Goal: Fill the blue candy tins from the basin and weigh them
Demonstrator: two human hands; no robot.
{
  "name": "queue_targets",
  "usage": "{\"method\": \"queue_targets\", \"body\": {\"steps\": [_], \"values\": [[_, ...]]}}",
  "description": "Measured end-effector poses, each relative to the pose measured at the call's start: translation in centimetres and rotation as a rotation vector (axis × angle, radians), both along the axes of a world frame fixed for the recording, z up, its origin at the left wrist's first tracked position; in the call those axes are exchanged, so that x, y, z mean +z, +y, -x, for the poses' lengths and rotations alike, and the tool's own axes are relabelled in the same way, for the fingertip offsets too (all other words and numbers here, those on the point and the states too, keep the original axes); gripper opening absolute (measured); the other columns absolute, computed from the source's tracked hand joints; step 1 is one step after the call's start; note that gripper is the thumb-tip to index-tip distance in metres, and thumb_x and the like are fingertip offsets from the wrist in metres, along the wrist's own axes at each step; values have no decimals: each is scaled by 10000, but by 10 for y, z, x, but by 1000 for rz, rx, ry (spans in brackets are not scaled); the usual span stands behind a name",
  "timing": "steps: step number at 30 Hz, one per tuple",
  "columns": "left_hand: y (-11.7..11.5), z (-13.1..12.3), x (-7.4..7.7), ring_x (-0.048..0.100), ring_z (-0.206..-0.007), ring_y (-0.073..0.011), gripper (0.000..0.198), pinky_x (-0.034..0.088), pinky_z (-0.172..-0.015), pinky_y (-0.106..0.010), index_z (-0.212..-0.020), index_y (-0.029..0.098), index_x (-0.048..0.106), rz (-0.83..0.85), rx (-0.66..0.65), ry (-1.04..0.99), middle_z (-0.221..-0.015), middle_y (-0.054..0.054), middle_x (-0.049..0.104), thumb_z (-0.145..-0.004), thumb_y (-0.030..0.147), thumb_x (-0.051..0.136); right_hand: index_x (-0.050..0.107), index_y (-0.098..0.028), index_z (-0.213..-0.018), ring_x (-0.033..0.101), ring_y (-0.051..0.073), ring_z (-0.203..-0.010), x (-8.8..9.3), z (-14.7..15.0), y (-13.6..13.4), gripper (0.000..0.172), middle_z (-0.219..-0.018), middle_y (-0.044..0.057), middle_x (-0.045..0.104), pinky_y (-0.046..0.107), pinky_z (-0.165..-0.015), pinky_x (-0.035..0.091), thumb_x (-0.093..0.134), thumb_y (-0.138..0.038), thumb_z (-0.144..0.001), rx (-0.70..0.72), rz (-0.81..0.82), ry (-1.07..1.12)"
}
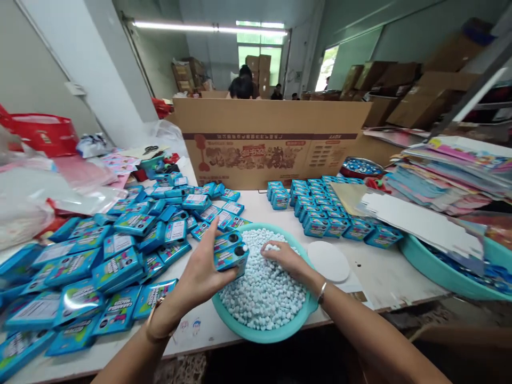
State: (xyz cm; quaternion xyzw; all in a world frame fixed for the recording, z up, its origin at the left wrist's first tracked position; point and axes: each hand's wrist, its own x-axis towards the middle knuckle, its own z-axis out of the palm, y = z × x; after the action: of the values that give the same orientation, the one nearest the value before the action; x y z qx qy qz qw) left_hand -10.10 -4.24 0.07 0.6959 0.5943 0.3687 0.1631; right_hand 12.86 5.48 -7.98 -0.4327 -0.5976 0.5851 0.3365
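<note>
My left hand [204,266] is closed round two small blue candy boxes [231,256], one against the other, tilted over the left rim of a turquoise basin [264,336]. Dark round spots show on their ends, and a pale candy sits at the nearer box's corner. Small pale blue candies [264,298] fill the basin. Dipped into the heap from the right is my right hand [286,258], its fingers curled round a few candies, with the fingertips partly hidden.
Many flat blue boxes [120,261] lie piled on the left. Rows of upright boxes [316,208] stand behind right, beside a white round disc [328,261]. A large carton [272,122] blocks the back. Another turquoise basin [436,272] and stacked printed sheets [460,170] are at right.
</note>
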Motion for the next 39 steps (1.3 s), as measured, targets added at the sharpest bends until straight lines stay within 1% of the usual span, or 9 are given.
{"method": "queue_targets", "body": {"steps": [3, 5, 9, 14, 19, 22, 25, 32, 39], "values": [[5, -7, 4, 497, -1320, -366, 1082, 446, -1089, -540, -1575, 199, 118, 16, -67, 56, -1455, -173, 466, -669, 239, 708, 685, -198, -799, 527, 103, -522, 20, 4, -5, 218, -672, -21, 646, 187, -429, 339, 775, -342, -663, -159, 339, 235], [8, -11, 5, 475, -1338, -381, 1093, 440, -1095, -547, -1573, 171, 120, 10, -124, 106, -1482, -191, 441, -647, 211, 698, 663, -204, -836, 513, 81, -480, 37, 9, -9, 276, -683, -25, 651, 165, -393, 298, 805, -339, -641, -220, 456, 370], [17, -21, 4, 472, -1333, -398, 1105, 443, -1085, -564, -1568, 136, 114, 37, -175, 226, -1474, -221, 448, -623, 193, 684, 620, -208, -824, 526, 80, -482, 68, 27, -12, 328, -663, -31, 644, 168, -384, 310, 842, -308, -604, -304, 451, 640], [25, -34, 3, 485, -1326, -397, 1123, 469, -1058, -538, -1566, 122, 99, 70, -152, 248, -1462, -232, 459, -607, 191, 678, 585, -235, -863, 626, 141, -594, 89, 54, -20, 420, -698, -49, 653, 254, -528, 498, 871, -283, -559, -415, 353, 834], [25, -38, 1, 462, -1361, -374, 1145, 449, -1087, -521, -1575, 148, 37, 39, -129, 121, -1501, -209, 435, -632, 220, 682, 604, -234, -860, 673, 179, -737, 96, 65, -25, 394, -759, -32, 666, 311, -685, 544, 857, -399, -607, -444, 159, 846], [26, -39, 0, 481, -1344, -376, 1156, 448, -1085, -527, -1575, 142, 38, 57, -131, 77, -1503, -216, 433, -621, 212, 687, 627, -223, -808, 664, 184, -774, 99, 64, -22, 358, -771, -16, 666, 329, -750, 539, 830, -456, -628, -440, 113, 803], [28, -40, -1, 470, -1354, -388, 1165, 437, -1095, -541, -1574, 133, 47, 63, -154, 58, -1557, -233, 355, -610, 205, 696, 642, -222, -750, 636, 177, -760, 100, 63, -18, 320, -733, -18, 647, 334, -789, 523, 817, -462, -631, -425, 64, 773], [34, -40, -7, 416, -1404, -378, 1155, 408, -1128, -552, -1579, 159, 47, 22, -202, 36, -1591, -214, 308, -631, 197, 706, 664, -220, -704, 601, 161, -770, 94, 58, -10, 253, -736, -16, 658, 312, -843, 475, 800, -430, -666, -319, -3, 707], [40, -38, -4, 399, -1421, -383, 1100, 388, -1146, -571, -1569, 141, 78, 5, -198, 101, -1566, -224, 345, -668, 203, 705, 704, -216, -704, 605, 177, -801, 89, 53, -14, 243, -750, -4, 690, 305, -844, 468, 793, -441, -683, -246, -28, 622]]}}
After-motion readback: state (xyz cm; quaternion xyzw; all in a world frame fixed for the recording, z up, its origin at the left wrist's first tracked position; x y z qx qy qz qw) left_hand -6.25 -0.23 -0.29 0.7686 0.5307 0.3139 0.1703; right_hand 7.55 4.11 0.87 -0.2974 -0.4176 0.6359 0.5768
